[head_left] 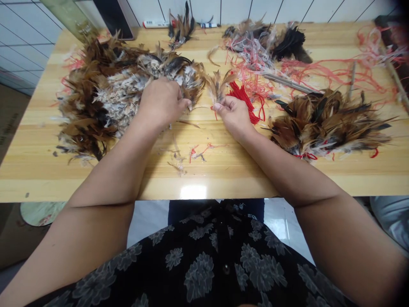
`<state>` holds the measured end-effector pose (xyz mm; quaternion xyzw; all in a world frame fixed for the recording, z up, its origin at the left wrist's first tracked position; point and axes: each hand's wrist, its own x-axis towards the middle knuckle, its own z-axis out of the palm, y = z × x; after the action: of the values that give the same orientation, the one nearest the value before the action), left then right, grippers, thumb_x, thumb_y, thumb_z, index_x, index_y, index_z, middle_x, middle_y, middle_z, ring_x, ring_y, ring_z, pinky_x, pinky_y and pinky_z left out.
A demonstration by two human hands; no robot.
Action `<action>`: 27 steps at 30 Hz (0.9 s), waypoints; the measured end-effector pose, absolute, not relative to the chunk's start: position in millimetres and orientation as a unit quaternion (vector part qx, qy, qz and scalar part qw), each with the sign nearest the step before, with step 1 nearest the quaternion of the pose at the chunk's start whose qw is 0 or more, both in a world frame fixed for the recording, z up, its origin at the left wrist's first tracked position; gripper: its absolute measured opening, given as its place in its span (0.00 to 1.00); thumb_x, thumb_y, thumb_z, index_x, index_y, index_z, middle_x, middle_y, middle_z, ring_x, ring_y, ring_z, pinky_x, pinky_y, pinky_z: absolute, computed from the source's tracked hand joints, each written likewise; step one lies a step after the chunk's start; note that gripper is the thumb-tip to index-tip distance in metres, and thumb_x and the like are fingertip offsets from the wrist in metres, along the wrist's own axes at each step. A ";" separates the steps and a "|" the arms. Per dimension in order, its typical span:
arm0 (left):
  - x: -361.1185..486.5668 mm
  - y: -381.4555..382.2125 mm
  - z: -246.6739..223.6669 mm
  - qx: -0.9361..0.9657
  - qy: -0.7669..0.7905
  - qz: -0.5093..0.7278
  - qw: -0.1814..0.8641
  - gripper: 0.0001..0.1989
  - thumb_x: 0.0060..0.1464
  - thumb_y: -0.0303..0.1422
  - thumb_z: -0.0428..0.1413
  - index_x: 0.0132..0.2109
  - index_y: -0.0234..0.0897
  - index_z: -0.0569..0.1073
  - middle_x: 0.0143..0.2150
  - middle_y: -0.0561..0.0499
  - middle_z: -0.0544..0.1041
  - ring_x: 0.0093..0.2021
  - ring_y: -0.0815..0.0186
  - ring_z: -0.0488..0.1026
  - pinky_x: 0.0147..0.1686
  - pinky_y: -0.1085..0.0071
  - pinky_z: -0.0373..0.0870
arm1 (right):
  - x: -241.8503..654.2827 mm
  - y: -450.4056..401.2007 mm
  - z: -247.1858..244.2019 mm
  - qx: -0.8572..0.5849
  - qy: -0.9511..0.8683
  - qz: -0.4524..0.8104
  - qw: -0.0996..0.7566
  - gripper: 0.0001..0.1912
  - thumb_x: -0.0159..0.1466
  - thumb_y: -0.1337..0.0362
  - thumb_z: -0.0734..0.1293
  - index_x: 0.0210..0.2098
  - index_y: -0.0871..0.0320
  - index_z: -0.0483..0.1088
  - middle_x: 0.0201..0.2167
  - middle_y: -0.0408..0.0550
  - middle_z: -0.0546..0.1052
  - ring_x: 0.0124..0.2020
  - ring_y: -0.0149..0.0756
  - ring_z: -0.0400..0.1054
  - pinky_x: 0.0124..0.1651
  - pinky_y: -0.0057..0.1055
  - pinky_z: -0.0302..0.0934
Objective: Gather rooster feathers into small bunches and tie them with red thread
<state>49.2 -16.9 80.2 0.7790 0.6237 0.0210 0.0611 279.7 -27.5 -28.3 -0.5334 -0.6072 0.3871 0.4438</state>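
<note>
My right hand [235, 116] pinches a small bunch of brown feathers [219, 87] by its quill ends, the tips pointing up and away. A bit of red thread shows at the thumb. Just behind this hand lies a bundle of cut red strings [244, 100]. My left hand [162, 102] reaches into the right side of a large heap of brown, black and white feathers [121, 94]. Its fingers curl down with the thumb close by; what they grip, if anything, is hidden.
A pile of brown feathers with red ties [326, 121] lies at the right. Behind are tangled pink and white plastic strands [255, 53], a thin stick [290, 83], a black feather clump [290, 44], a marker [158, 24] and a dark phone-like slab [115, 19]. Thread scraps [201, 152] lie in front.
</note>
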 end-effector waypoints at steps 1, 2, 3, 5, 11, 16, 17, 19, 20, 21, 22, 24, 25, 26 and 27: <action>48.1 -14.6 75.3 0.786 0.615 0.023 0.062 0.14 0.78 0.39 0.65 0.58 0.37 0.91 0.64 0.36 0.91 0.68 0.38 0.85 0.78 0.43 0.81 | 279.4 -27.4 -28.2 -0.533 -0.607 0.389 0.443 0.25 0.82 0.57 0.80 0.33 0.51 0.66 0.29 0.37 0.57 0.36 0.34 0.57 0.46 0.38 0.56; 47.6 -13.0 71.7 0.791 0.609 0.020 0.062 0.13 0.76 0.38 0.67 0.58 0.37 0.91 0.63 0.37 0.92 0.67 0.38 0.85 0.77 0.43 0.82 | 278.9 -27.5 -28.0 -0.533 -0.606 0.391 0.442 0.25 0.82 0.57 0.80 0.33 0.51 0.66 0.30 0.37 0.57 0.36 0.34 0.57 0.46 0.38 0.56; 48.0 -12.1 69.9 0.794 0.606 0.010 0.060 0.13 0.75 0.37 0.67 0.59 0.37 0.91 0.62 0.38 0.93 0.67 0.37 0.86 0.76 0.43 0.83 | 278.6 -27.7 -27.6 -0.535 -0.606 0.391 0.441 0.26 0.82 0.57 0.80 0.33 0.51 0.66 0.29 0.37 0.57 0.36 0.34 0.57 0.46 0.38 0.56; 52.0 -13.2 71.8 0.790 0.610 -0.030 0.051 0.15 0.76 0.34 0.65 0.61 0.34 0.92 0.63 0.36 0.93 0.68 0.36 0.88 0.75 0.42 0.84 | 278.0 -28.7 -26.3 -0.539 -0.607 0.389 0.436 0.26 0.82 0.58 0.80 0.33 0.51 0.65 0.29 0.37 0.58 0.36 0.34 0.57 0.46 0.39 0.56; 64.4 -22.5 90.1 0.750 0.654 -0.077 0.056 0.21 0.83 0.25 0.55 0.67 0.26 0.91 0.70 0.29 0.92 0.74 0.35 0.88 0.81 0.38 0.81 | 278.4 -30.9 -22.8 -0.538 -0.609 0.382 0.440 0.25 0.82 0.58 0.79 0.32 0.51 0.66 0.29 0.38 0.59 0.37 0.35 0.58 0.46 0.39 0.56; 53.5 -19.8 92.9 0.739 0.659 0.073 0.118 0.13 0.80 0.30 0.61 0.62 0.35 0.89 0.64 0.42 0.92 0.74 0.39 0.86 0.84 0.47 0.75 | 279.0 -28.9 -25.7 -0.540 -0.606 0.389 0.437 0.26 0.81 0.53 0.81 0.33 0.51 0.66 0.29 0.38 0.59 0.38 0.35 0.58 0.46 0.38 0.58; 52.1 -19.3 93.2 0.734 0.659 0.096 0.130 0.11 0.79 0.31 0.62 0.60 0.35 0.88 0.62 0.42 0.92 0.72 0.39 0.86 0.82 0.48 0.77 | 279.3 -28.6 -26.7 -0.539 -0.606 0.390 0.437 0.27 0.80 0.51 0.81 0.33 0.51 0.66 0.29 0.38 0.59 0.38 0.36 0.58 0.46 0.38 0.58; 51.2 -18.5 92.6 0.718 0.661 0.142 0.166 0.08 0.79 0.31 0.62 0.55 0.34 0.87 0.57 0.40 0.92 0.64 0.41 0.89 0.73 0.47 0.83 | 279.8 -28.0 -28.5 -0.537 -0.604 0.392 0.439 0.29 0.79 0.45 0.82 0.34 0.50 0.67 0.29 0.38 0.58 0.38 0.36 0.58 0.46 0.38 0.58; 51.3 -18.0 91.3 0.707 0.660 0.164 0.194 0.08 0.79 0.31 0.61 0.53 0.35 0.86 0.54 0.40 0.91 0.61 0.43 0.89 0.69 0.46 0.85 | 279.9 -27.8 -29.1 -0.536 -0.603 0.394 0.440 0.29 0.79 0.45 0.83 0.34 0.50 0.67 0.30 0.38 0.58 0.38 0.36 0.58 0.46 0.38 0.58; 51.6 -17.4 89.2 0.698 0.654 0.182 0.228 0.08 0.80 0.32 0.61 0.53 0.36 0.85 0.51 0.40 0.91 0.58 0.44 0.89 0.66 0.45 0.86 | 279.9 -27.7 -29.4 -0.536 -0.602 0.395 0.440 0.29 0.79 0.45 0.83 0.34 0.51 0.67 0.30 0.38 0.58 0.37 0.36 0.58 0.45 0.38 0.58; 52.0 -16.5 86.4 0.692 0.642 0.196 0.265 0.09 0.80 0.34 0.61 0.54 0.37 0.85 0.49 0.41 0.90 0.57 0.46 0.89 0.65 0.43 0.86 | 279.7 -27.6 -29.5 -0.539 -0.601 0.396 0.439 0.28 0.80 0.47 0.83 0.34 0.51 0.67 0.30 0.38 0.58 0.37 0.35 0.58 0.45 0.38 0.57; 52.7 -14.7 79.8 0.688 0.615 0.208 0.325 0.10 0.80 0.39 0.62 0.55 0.41 0.86 0.47 0.44 0.90 0.57 0.46 0.89 0.67 0.39 0.85 | 279.0 -27.5 -29.0 -0.545 -0.598 0.395 0.436 0.26 0.82 0.53 0.81 0.34 0.51 0.66 0.31 0.38 0.58 0.36 0.34 0.57 0.46 0.38 0.56; 53.4 -14.2 76.8 0.689 0.603 0.208 0.345 0.10 0.80 0.40 0.62 0.55 0.42 0.86 0.46 0.45 0.90 0.58 0.46 0.89 0.68 0.38 0.85 | 278.5 -27.4 -28.6 -0.547 -0.597 0.395 0.434 0.25 0.83 0.56 0.79 0.34 0.52 0.66 0.31 0.38 0.58 0.36 0.34 0.57 0.46 0.38 0.56; 54.3 -14.1 74.4 0.689 0.596 0.207 0.358 0.10 0.80 0.40 0.62 0.53 0.43 0.86 0.46 0.44 0.90 0.57 0.47 0.89 0.68 0.37 0.85 | 277.9 -27.3 -28.2 -0.547 -0.596 0.395 0.435 0.24 0.84 0.57 0.78 0.34 0.52 0.66 0.31 0.38 0.59 0.37 0.34 0.57 0.46 0.37 0.56; 55.5 -14.4 73.1 0.688 0.590 0.204 0.369 0.09 0.81 0.39 0.61 0.51 0.43 0.85 0.47 0.44 0.91 0.56 0.48 0.89 0.68 0.39 0.86 | 277.3 -27.0 -28.1 -0.547 -0.596 0.395 0.436 0.24 0.84 0.57 0.78 0.34 0.52 0.66 0.31 0.38 0.59 0.37 0.34 0.56 0.46 0.37 0.55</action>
<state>55.5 -14.4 73.1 0.6883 0.5905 0.2038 0.3690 277.3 -27.0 -28.1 -0.5465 -0.5957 0.3953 0.4362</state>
